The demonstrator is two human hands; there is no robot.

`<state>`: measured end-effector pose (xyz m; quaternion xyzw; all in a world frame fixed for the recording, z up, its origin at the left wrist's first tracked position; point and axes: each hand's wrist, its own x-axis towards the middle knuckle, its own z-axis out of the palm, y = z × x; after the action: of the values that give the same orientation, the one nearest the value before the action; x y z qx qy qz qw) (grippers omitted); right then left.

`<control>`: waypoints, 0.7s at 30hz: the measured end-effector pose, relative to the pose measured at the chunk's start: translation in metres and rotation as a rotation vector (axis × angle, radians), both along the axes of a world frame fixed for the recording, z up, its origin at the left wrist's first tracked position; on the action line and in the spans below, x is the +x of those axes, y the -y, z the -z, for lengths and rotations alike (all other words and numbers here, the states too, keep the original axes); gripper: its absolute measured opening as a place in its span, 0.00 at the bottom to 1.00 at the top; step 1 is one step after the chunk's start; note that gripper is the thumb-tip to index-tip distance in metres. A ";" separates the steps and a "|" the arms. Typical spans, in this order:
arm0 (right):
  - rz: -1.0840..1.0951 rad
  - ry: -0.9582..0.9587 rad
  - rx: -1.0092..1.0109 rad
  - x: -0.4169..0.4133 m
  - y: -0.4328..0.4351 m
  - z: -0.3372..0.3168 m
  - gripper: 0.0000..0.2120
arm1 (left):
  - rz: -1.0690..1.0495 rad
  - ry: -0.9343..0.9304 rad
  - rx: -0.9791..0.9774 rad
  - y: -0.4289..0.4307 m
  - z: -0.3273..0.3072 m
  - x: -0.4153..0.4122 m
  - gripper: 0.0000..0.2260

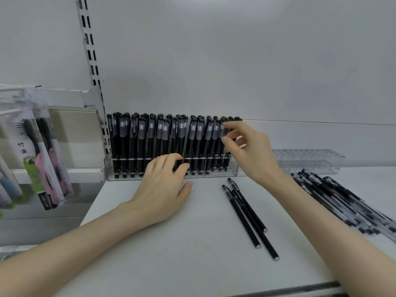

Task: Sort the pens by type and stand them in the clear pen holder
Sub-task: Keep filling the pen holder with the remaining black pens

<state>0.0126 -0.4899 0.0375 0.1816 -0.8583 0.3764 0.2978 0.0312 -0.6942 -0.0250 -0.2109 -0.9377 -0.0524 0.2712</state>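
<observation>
On my feed the bare left forearm (64, 249) and bare right forearm (334, 228) reached forward from the bottom corners. The bare left hand (162, 185) lay low, palm down, fingers (171, 159) bent at the knuckles, thumb stretched sideways; I could not tell whether they gripped anything. The bare right hand (250, 153) was raised higher, forefinger and thumb spread apart, pointing left, the other fingers loosely curled.
</observation>
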 end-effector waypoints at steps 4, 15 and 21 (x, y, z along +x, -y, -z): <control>0.000 0.055 0.000 0.010 -0.017 0.003 0.06 | 0.040 0.070 0.016 -0.016 -0.008 0.016 0.22; -0.113 0.323 0.134 0.022 -0.067 0.031 0.02 | -0.173 0.449 0.274 -0.102 -0.009 0.055 0.23; -0.176 0.486 0.081 0.024 -0.071 0.043 0.05 | -0.407 0.446 0.293 -0.139 -0.002 0.066 0.33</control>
<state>0.0367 -0.4187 -0.0053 0.1718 -0.8998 0.3989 0.0415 0.0968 -0.5553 -0.0231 0.0388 -0.9793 -0.1762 0.0918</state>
